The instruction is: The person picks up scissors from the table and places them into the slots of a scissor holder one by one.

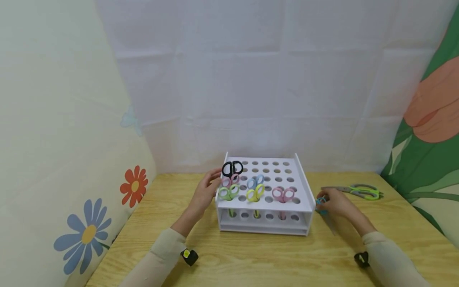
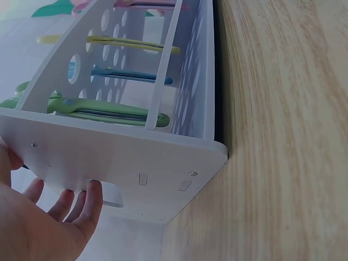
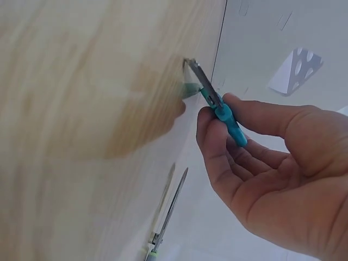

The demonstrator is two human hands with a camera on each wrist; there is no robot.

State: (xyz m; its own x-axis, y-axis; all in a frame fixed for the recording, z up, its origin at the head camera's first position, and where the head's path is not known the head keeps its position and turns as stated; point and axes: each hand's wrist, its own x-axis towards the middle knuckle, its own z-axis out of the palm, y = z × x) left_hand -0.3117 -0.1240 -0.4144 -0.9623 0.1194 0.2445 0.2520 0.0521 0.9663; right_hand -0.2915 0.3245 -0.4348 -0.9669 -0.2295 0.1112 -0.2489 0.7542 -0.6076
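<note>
A white tiered rack (image 1: 263, 230) with rows of round holes stands on the table. My left hand (image 1: 204, 193) is at its left side panel, fingertips touching the panel in the left wrist view. My right hand (image 1: 337, 203) pinches teal scissors (image 3: 224, 113) between thumb and fingers by the handle, beside the rack's right panel and close over the table; the blades point away from the palm. Small scissors stand blades down in the rack's holes: green (image 2: 103, 107), yellow (image 1: 255, 198), blue (image 2: 130, 74) and pink (image 1: 283, 197) ones. Black-handled scissors (image 1: 231, 174) stand behind them at the left.
Larger scissors (image 1: 352, 189) with lime-green and grey handles lie on the wooden table (image 1: 258, 261) beyond my right hand. White cloth (image 1: 251, 87) hangs behind the table, and flower-printed cloths (image 1: 82, 159) flank it.
</note>
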